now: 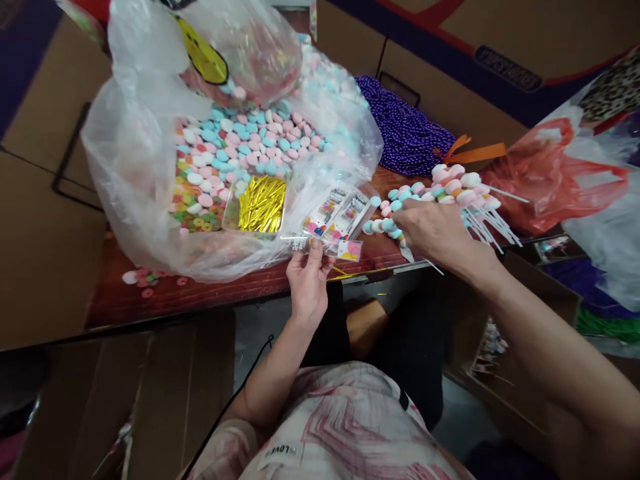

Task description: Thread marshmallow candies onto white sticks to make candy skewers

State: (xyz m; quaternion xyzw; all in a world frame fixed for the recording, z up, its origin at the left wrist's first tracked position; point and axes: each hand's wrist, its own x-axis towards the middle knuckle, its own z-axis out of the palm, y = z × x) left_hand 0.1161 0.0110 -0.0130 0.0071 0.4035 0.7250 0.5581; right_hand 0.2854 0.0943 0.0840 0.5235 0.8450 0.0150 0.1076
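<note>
My left hand [310,280] is closed, thumb on top, pinching a small clear plastic bag [349,250] with a coloured dot print. More printed clear bags [345,212] lie in a stack just above it. My right hand [433,230] reaches over the candy sticks [383,225], white sticks threaded with pastel candies. Its curled fingers close on one of them, though their tips are mostly hidden. A white stick end shows below that hand. Beside it lies a pile of finished candy sticks [467,187] with bare ends pointing right.
A large open plastic bag [145,167] holds loose pastel candies [245,140] and a box of gold twist ties [261,203]. Purple bead strings [400,127] lie behind. A red plastic bag [550,173] stands right. Loose candy rings [147,292] lie near the table edge [210,297]. Cardboard boxes surround it.
</note>
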